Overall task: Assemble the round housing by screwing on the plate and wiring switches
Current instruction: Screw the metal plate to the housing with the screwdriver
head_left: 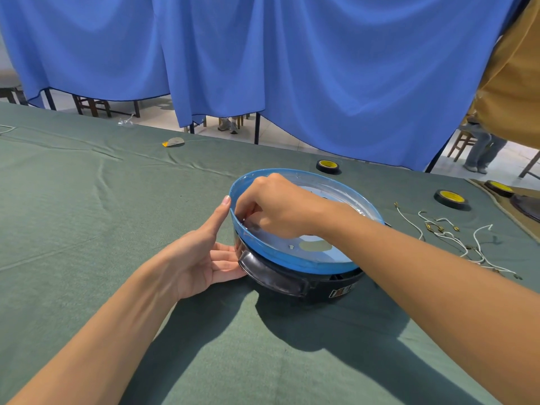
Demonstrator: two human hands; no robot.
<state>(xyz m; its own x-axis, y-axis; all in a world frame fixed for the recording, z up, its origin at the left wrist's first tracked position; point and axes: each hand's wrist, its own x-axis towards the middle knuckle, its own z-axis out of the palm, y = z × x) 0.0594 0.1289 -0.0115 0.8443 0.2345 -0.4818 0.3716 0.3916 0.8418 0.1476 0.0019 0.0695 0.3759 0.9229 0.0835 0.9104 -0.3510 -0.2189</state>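
The round housing point(295, 260) sits on the green cloth, black at its base with a blue film round its upper wall. Inside lies a shiny metal plate point(336, 252) with a round hole. My left hand point(204, 252) rests against the housing's left side, thumb up on the blue rim and fingers straight along the black base. My right hand point(274, 206) reaches inside at the left wall, fingers curled and pinched together on something small that I cannot make out. White wires point(455, 235) with brass terminals lie to the right of the housing.
Two black tape rolls with yellow cores point(328, 166) point(451, 198) lie beyond and right of the housing. A small scrap point(174, 142) lies far left on the table. Blue curtains hang behind. A brown mat point(514, 197) covers the table's right corner.
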